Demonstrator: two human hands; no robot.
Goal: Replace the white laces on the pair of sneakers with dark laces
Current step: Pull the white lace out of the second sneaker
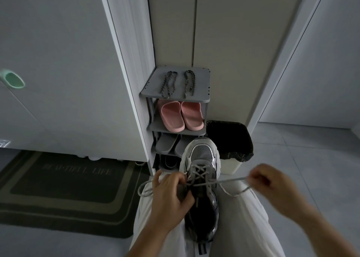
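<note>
Pinches limp, soft white lace [229, 181] in right hand [266, 178], right of light sneaker [202, 159]; grips its pliable collar with left hand [171, 194]; probably pulls easiest near eyelets.

On my feed both bare forearms run up from the bottom edge and angle in toward each other. The left hand [171, 194] sits near centre, back up, thumb stuck out on its far side, fingers curled down over the near side of the sneaker [202, 153]. The right hand [266, 178] is held well out to the side (blurred, so I can't read each finger), its fingertips pinching the lace [229, 180].
</note>
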